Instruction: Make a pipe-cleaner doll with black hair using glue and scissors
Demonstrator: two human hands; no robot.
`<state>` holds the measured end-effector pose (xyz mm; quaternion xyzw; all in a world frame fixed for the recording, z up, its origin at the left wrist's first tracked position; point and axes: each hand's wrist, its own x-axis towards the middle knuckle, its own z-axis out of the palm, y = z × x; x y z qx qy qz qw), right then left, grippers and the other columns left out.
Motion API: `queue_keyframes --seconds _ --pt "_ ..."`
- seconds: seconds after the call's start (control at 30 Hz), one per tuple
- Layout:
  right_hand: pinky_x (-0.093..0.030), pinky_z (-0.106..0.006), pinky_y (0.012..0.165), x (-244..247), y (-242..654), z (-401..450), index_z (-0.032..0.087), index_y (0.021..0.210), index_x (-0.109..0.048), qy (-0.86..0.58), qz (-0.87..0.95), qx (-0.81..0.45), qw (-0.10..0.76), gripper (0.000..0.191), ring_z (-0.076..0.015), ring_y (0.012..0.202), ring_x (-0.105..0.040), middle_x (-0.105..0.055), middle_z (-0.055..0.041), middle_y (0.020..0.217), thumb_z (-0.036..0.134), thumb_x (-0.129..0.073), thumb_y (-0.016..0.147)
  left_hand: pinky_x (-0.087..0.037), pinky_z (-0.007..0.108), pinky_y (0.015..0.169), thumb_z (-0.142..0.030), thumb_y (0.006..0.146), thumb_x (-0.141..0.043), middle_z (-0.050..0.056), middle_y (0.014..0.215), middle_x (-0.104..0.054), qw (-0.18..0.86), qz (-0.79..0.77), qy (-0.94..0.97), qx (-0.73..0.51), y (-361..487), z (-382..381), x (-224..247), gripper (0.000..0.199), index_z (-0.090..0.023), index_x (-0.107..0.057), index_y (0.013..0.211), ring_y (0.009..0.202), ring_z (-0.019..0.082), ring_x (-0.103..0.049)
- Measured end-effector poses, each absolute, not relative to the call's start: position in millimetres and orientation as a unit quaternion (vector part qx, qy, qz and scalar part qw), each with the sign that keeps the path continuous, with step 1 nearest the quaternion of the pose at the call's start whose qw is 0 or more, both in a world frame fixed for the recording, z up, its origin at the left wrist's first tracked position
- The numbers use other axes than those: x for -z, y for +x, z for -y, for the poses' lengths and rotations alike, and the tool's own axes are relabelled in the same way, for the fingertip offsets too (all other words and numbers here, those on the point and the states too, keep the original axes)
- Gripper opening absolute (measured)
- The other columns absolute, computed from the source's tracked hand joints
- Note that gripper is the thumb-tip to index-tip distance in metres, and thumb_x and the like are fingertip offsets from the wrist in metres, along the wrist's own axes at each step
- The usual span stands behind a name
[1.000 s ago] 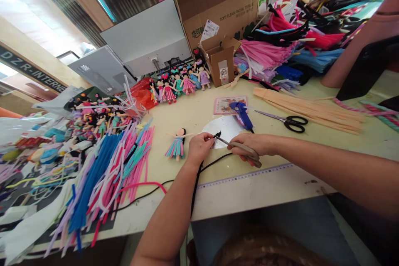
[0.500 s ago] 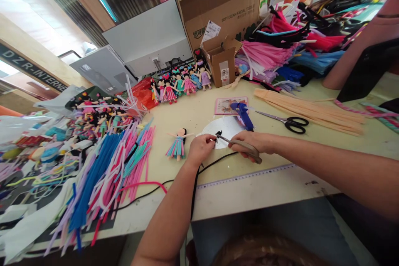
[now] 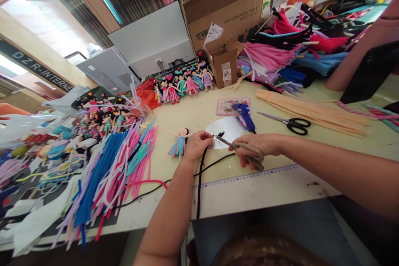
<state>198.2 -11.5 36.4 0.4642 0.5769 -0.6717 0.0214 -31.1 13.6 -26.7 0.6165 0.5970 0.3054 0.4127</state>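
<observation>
My left hand (image 3: pixel 200 144) pinches a black pipe cleaner (image 3: pixel 200 187), whose long end hangs down past the table's front edge. My right hand (image 3: pixel 254 145) is closed around tan-handled scissors (image 3: pixel 249 149), with the blades pointing left toward my left fingertips. Under the blades lies a round white pad (image 3: pixel 229 126) with small black cut bits (image 3: pixel 221 134) on it. Just left of my left hand is a doll (image 3: pixel 179 143) in a pink, blue and teal striped skirt, partly covered by the hand.
Behind the pad are a blue glue gun (image 3: pixel 245 116), a pink-edged card (image 3: pixel 226 106) and black-handled scissors (image 3: pixel 297 124). Peach pipe cleaners (image 3: pixel 311 112) lie right; coloured bundles (image 3: pixel 102 174) lie left. Finished dolls (image 3: pixel 190 83) stand before a cardboard box (image 3: pixel 226 64). A ruler strip (image 3: pixel 249 174) runs along the front.
My left hand has drawn slightly left, away from the black bits on the pad, and more of the black pipe cleaner shows. The scissors' handles have spread wider. The view has shifted a little.
</observation>
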Motion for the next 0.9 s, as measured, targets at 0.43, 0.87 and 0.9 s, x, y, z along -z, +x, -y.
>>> queue_keyframes --seconds 0.43,0.87,0.9 --pt "-0.042 -0.020 0.040 -32.3 197.2 15.1 0.014 0.118 -0.049 0.467 -0.599 0.650 -0.002 0.035 -0.0104 0.046 -0.055 -0.054 0.0029 0.063 0.024 -0.053 0.085 -0.047 0.024 0.062 -0.020 0.063 -0.067 -0.001 0.065 -0.064 0.506 -0.549 0.582 -0.324 -27.4 -10.5 25.2 0.018 -0.016 -0.060 0.079 0.059 0.011 -0.060" --pt "-0.045 -0.022 0.041 -28.0 213.2 15.9 0.016 0.118 -0.047 0.492 -0.572 0.656 -0.020 0.038 -0.0123 0.049 -0.058 -0.061 0.0003 0.068 0.022 -0.055 0.081 -0.042 0.025 0.062 -0.028 0.070 -0.061 0.001 0.068 -0.069 0.354 -0.610 0.671 -0.230 -20.3 -4.4 15.9 0.014 -0.018 -0.071 0.071 0.065 0.014 -0.059" --pt "-0.046 -0.022 0.042 -27.7 213.2 15.7 0.016 0.118 -0.046 0.488 -0.571 0.660 -0.015 0.040 -0.0129 0.049 -0.059 -0.062 -0.0002 0.068 0.022 -0.055 0.080 -0.042 0.025 0.063 -0.028 0.071 -0.061 0.001 0.068 -0.069 0.351 -0.612 0.671 -0.229 -19.4 -4.4 16.4 0.014 -0.018 -0.071 0.071 0.065 0.014 -0.059"
